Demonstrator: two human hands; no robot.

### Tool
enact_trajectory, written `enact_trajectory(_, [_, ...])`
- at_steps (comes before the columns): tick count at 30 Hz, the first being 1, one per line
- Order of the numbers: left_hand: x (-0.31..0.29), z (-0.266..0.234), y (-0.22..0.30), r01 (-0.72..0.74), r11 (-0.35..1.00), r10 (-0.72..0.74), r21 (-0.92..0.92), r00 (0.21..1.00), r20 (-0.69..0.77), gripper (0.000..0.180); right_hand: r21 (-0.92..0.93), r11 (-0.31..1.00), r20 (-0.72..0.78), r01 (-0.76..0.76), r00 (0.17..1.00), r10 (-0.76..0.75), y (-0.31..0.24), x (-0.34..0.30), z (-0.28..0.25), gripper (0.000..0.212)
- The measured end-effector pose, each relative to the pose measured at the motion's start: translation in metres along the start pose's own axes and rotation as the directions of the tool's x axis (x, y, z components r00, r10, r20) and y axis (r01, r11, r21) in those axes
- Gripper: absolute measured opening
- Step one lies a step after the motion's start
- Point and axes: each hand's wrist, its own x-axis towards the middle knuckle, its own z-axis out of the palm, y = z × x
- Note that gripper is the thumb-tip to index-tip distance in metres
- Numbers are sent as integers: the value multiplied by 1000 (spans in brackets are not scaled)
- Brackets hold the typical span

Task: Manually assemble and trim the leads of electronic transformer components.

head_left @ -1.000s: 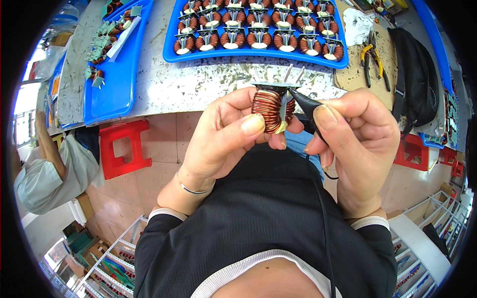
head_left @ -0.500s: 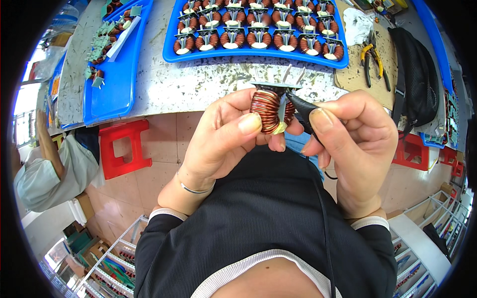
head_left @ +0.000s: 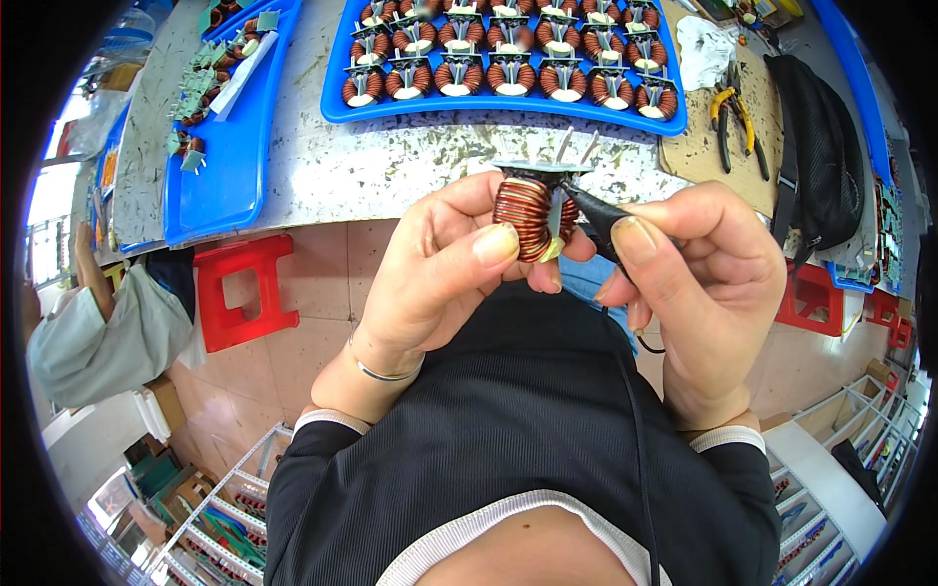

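Note:
Between the fingers and thumb of my left hand [head_left: 445, 264] is a toroidal coil [head_left: 528, 220] wound with reddish-brown copper wire. A dark flat base plate [head_left: 542, 168] tops it, with metal pins standing up, and a yellowish-white patch shows at its lower end. My right hand [head_left: 699, 278] pinches a soft-looking black pointed cone [head_left: 598, 210], like a small piping bag. The cone's tip meets the coil's right side just under the base plate; whether anything comes out of it cannot be seen. Both hands are above my lap, close to the table edge.
Rows of similar coils fill a blue tray [head_left: 503, 104] on the speckled table [head_left: 391, 176]. Another blue tray [head_left: 220, 200] at left holds green-based parts. Yellow-and-black pliers [head_left: 723, 122] and a black bag [head_left: 816, 146] lie right. Another person's sleeve [head_left: 117, 337] and a red stool [head_left: 239, 293] are left.
My hands and the coil are almost still; the right hand has shifted very slightly to the right with the black cone. At the left, the other person's arm has moved a little.

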Motion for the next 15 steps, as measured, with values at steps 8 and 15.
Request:
enact_trajectory(8, [-1, 2, 1, 23, 999, -23, -35, 1000, 10, 46, 6, 999, 51, 50, 997, -50, 6, 2, -2, 5])
enact_trajectory(15, [-2, -2, -1, 87, 988, -85, -124, 996, 16, 49, -41, 998, 78, 53, 996, -50, 5, 6, -5, 12])
